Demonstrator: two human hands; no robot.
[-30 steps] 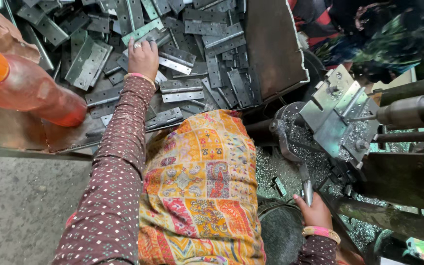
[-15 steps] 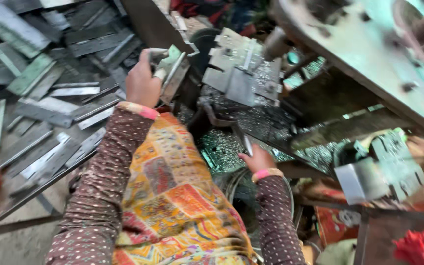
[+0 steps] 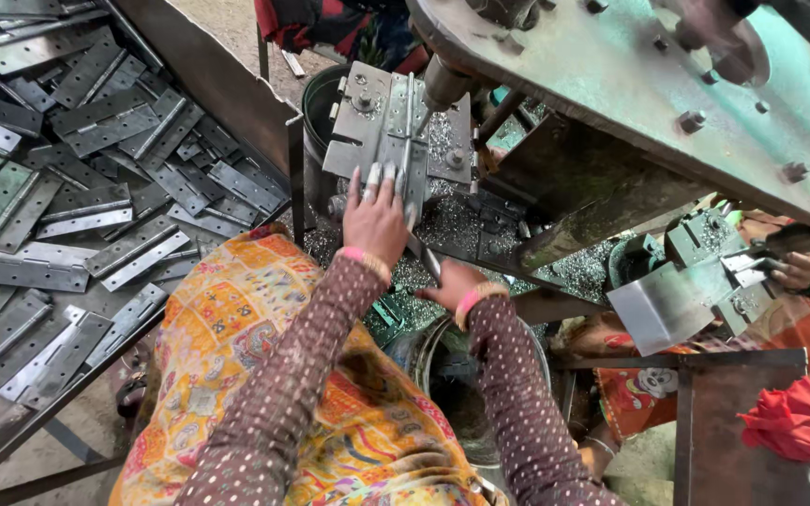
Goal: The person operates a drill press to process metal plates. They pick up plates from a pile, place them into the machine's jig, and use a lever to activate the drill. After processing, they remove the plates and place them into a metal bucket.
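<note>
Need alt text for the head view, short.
Left hand presses a metal hinge plate onto the press fixture; right hand grips a lever just below. A tray of loose hinges lies to the left.

My two arms wear dark brown sleeves dotted with small pale spots. A pink bangle rings each wrist, just below my left hand [image 3: 374, 217] and my right hand [image 3: 449, 284]. At seven o'clock, orange-yellow patterned cloth covers my lap.

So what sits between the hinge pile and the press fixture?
In the head view, the tray's tall metal side wall stands between hinge pile and fixture.
</note>
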